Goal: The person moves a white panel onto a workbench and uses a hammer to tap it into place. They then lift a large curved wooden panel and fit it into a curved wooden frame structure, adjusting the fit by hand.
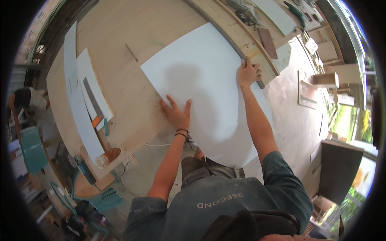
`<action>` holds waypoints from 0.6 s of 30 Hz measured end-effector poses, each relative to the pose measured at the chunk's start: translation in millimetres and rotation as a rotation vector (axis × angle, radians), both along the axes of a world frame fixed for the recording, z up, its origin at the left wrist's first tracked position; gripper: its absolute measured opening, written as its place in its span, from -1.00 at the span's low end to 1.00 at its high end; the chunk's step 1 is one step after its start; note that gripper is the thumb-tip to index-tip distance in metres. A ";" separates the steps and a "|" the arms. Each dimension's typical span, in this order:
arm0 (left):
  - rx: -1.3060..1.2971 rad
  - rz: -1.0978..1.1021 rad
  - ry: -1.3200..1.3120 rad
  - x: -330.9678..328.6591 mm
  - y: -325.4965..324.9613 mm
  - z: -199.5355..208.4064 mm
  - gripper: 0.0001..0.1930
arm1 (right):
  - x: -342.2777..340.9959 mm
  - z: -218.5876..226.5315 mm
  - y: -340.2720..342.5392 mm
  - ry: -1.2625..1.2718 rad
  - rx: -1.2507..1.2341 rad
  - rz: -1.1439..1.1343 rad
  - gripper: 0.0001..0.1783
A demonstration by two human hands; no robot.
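A large white panel (219, 86) lies on the wooden table and reaches over its near edge toward my body, with my shadow on it. My left hand (175, 114) rests at the panel's left edge, its fingers spread and the thumb on the white surface. Along the panel's right edge runs a long grey bar (229, 40). My right hand (248, 73) is closed over this bar near its near end, the thumb on the panel side and the fingers curled over the other side. How firmly it also presses the panel's edge cannot be made out.
On the wooden table (116, 24) at left lie white strips (72, 84), a try square (92, 100) with an orange handle and a glass jar (106, 158). A green power tool (296, 14) lies at far right. Another person (28, 100) works at far left.
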State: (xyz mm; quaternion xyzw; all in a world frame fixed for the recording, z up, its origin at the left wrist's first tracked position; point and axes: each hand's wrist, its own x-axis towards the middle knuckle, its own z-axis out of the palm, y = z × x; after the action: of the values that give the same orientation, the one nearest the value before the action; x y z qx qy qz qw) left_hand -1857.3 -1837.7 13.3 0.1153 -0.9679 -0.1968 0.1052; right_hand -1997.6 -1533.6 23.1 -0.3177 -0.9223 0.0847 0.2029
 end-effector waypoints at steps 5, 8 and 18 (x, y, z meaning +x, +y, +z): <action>-0.013 0.035 0.005 -5.7 0.5 7.4 0.05 | -9.0 -5.8 3.8 -0.080 -0.015 0.004 -0.56; 0.019 0.047 0.039 -4.0 0.1 8.3 0.05 | -3.4 0.7 8.5 -0.125 -0.045 0.059 -0.45; 0.070 0.053 0.044 -4.4 -4.7 17.4 0.02 | 208.5 28.8 53.8 -0.258 -0.169 -0.167 0.00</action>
State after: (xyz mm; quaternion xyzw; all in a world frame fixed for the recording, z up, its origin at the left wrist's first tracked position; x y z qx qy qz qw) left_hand -1861.7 -1842.4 30.7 0.1403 -0.9545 -0.2303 0.1276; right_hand -1789.1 -1479.7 51.9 -0.4173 -0.9007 0.1034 0.0619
